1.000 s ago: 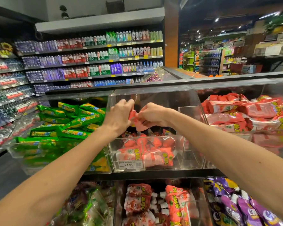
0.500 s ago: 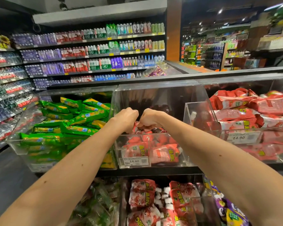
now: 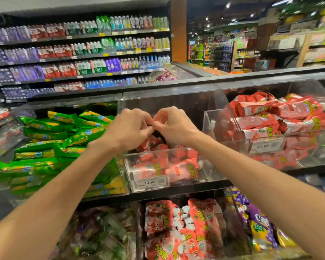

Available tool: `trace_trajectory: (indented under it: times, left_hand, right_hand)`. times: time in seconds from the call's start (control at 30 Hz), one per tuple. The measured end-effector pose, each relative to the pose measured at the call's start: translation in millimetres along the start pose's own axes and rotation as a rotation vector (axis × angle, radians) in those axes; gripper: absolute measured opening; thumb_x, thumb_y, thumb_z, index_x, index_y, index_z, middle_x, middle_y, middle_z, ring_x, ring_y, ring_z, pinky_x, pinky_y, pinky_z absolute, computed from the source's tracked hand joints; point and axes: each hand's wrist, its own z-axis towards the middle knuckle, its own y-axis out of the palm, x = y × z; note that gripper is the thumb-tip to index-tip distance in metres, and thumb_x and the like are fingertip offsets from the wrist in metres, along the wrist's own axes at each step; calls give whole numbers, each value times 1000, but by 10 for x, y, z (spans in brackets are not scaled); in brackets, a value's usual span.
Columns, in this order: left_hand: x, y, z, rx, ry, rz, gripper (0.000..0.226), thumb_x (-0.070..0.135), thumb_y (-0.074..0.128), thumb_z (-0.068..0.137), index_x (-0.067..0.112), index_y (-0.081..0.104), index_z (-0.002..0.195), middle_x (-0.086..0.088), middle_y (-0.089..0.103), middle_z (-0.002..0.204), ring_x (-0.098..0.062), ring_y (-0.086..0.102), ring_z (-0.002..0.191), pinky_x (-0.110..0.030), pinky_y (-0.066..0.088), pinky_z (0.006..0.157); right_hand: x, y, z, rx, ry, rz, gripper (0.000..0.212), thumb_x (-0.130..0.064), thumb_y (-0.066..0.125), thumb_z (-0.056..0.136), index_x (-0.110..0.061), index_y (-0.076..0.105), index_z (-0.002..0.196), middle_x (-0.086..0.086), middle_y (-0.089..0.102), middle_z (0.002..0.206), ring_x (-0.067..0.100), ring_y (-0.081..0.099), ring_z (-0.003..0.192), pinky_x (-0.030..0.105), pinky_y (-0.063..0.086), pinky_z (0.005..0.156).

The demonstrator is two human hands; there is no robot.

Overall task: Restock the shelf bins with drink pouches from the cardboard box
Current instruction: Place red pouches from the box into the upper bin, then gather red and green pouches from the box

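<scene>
One left hand (image 3: pixel 129 128), one right hand (image 3: pixel 174 126), at least six clear bins (image 3: pixel 210 169), two price tags (image 3: pixel 151 182), drink pouches (image 3: pixel 184 169) beyond counting.

It was a supermarket: clear bins (image 3: pixel 210 169) heaped with drink pouches (image 3: pixel 261 107) bore a price tag (image 3: pixel 152 182) reading 14.90, long shelves (image 3: pixel 83 55) of bottles (image 3: pixel 144 61) lined the wall behind, and stocked aisles (image 3: pixel 221 53) stretched away.

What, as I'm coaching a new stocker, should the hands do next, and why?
Probably lower both hands and let go over the middle bin. The left hand and right hand meet fingertip to fingertip above it, seemingly pinching something pinkish, blurred. That bin's red pouches lie low, while the right bin is heaped.
</scene>
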Motion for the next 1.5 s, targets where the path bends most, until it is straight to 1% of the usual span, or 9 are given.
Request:
trace_trajectory:
  times: [0.13,0.27,0.43,0.67,0.87,1.0,1.27,1.43,1.5]
  left_hand:
    - [330,17,-411,150,85,-346,6,28,77,83,24,73,85,9,65,67,-5,60,58,-18,49,54]
    - [1071,389,-800,160,138,-607,11,22,73,83,32,70,87,17,69,75,-1,66,67,-14,50,60]
    - [2500,1184,-1073,49,190,-750,7,23,71,83,26,71,90,15,71,83,-6,69,74,-17,53,67]
    - [5032,2622,-1155,-326,347,-932,14,10,65,78,15,72,90,8,70,82,-5,65,73,-20,51,69]
    - [7039,3766,-1196,-467,698,-825,13,33,56,79,23,64,78,6,64,74,-11,62,68,-33,50,63]
    - [8134,4588,-1292,-540,909,-715,13,32,59,82,22,61,74,5,60,67,-20,61,67,-34,52,59]
    - [10121,5952,-1088,-855,1047,-395,12,21,56,87,16,66,91,-6,70,97,-32,64,93,-38,52,75]
    - [11164,7210,-838,-961,1052,-283,15,12,57,87,21,55,76,0,58,78,-32,63,92,-40,44,78]
    - [11439,7756,-825,-1067,1040,-208,9,19,56,89,21,61,81,-2,66,90,-32,64,97,-38,41,75]
  right_hand:
    - [72,-181,-556,181,-106,93,11,-22,63,88,-21,74,89,-2,74,87,17,68,80,39,55,77]
    - [420,-529,-1408,299,-174,238,12,-14,58,85,-16,70,87,-10,69,76,2,62,64,19,52,63]
    - [1344,-1295,-2620,410,29,275,12,-22,61,89,-17,72,91,-13,71,78,4,66,69,21,53,65]
    - [2858,-2780,-4486,615,448,208,9,-20,63,88,-19,72,91,-9,72,77,2,65,69,15,49,66]
    - [3923,-3841,-5977,814,903,-146,14,-25,64,90,-20,64,77,-7,60,64,12,55,64,39,47,65]
    - [4522,-4280,-6761,819,1155,-292,12,-26,66,89,-17,65,81,-4,65,71,20,61,75,37,47,69]
    - [5827,-5231,-7692,642,1463,-361,12,-26,54,98,-17,61,95,-2,62,87,19,59,83,31,43,67]
    - [7086,-5736,-7981,547,1626,-291,12,-25,54,99,-15,61,99,-1,64,96,19,60,91,31,44,72]
    - [7557,-5848,-8137,493,1710,-195,12,-23,54,99,-14,61,97,0,64,94,20,62,90,33,47,71]
